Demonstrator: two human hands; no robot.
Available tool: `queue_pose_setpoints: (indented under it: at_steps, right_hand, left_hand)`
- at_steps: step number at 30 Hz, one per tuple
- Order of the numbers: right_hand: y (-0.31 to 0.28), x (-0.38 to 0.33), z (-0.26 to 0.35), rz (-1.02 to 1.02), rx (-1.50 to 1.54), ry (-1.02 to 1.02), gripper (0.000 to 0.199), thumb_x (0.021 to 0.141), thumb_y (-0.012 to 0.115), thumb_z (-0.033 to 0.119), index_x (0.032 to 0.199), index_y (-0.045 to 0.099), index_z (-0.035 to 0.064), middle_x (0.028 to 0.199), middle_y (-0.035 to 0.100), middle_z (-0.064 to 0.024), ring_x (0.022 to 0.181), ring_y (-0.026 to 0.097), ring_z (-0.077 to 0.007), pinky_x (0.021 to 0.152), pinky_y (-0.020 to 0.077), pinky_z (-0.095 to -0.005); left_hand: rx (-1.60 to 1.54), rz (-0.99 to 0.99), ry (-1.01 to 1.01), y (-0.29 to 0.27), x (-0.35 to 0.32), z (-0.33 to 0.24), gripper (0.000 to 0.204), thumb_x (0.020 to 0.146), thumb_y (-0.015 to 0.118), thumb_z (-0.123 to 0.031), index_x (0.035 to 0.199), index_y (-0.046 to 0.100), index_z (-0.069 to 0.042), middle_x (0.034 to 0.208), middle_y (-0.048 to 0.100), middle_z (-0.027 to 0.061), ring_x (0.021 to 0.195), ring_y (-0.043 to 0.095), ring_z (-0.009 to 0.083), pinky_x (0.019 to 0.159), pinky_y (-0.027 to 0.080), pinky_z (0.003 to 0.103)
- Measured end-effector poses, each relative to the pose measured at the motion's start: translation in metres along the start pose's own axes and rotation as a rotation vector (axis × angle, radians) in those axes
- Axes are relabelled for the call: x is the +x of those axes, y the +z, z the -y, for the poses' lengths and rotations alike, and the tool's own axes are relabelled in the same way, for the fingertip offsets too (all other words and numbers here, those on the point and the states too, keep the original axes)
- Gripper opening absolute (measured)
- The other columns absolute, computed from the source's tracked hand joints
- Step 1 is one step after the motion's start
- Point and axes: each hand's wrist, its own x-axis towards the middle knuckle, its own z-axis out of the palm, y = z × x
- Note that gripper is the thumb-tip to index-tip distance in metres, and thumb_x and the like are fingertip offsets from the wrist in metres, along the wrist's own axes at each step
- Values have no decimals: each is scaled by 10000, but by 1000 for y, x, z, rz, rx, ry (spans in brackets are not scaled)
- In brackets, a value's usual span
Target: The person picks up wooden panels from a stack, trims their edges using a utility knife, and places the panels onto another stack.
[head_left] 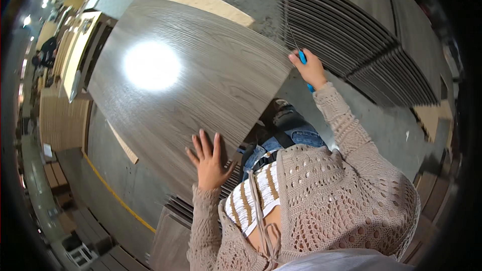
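A large grey wood-grain panel [216,65] lies flat before me, with a bright glare on its far left part. My left hand [211,163] rests on its near edge, fingers spread and palm down. At the panel's right corner, my right hand [312,70] is closed around a blue-handled tool [302,56]. A long thin shaft points away from the handle, along the panel's right edge; its exact kind is not clear. Part of the handle shows below my fist. What supports the panel is mostly hidden beneath it.
Tall stacks of grey panels [346,30] stand close on the right. A pale board [211,5] lies beyond the panel. On the left are stacked boards [63,120], a yellow floor line [118,198] and a distant person [47,52]. More grey panels [173,241] sit near my left forearm.
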Motion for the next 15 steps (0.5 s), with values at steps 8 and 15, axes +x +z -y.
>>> queue_pose_setpoints:
  at_steps: [8, 15]
  right_hand:
    - [-6, -97, 56, -185, -233, -287, 321, 878, 544, 270, 1154, 457, 130, 1030, 571, -135, 767, 604, -366, 666, 496, -442]
    - [-2, -115, 38, -186, -439, -137, 260, 882, 533, 273, 1110, 522, 150, 907, 587, -120, 697, 615, -344, 577, 512, -422]
  left_hand:
    - [-4, -194, 233, 21, 145, -102, 868, 731, 672, -292, 1386, 204, 32, 1459, 141, 261, 1357, 91, 449, 995, 94, 688]
    - [201, -325, 153, 35, 178, -121, 725, 788, 572, -147, 1376, 208, 71, 1450, 178, 257, 1357, 142, 422, 955, 159, 717]
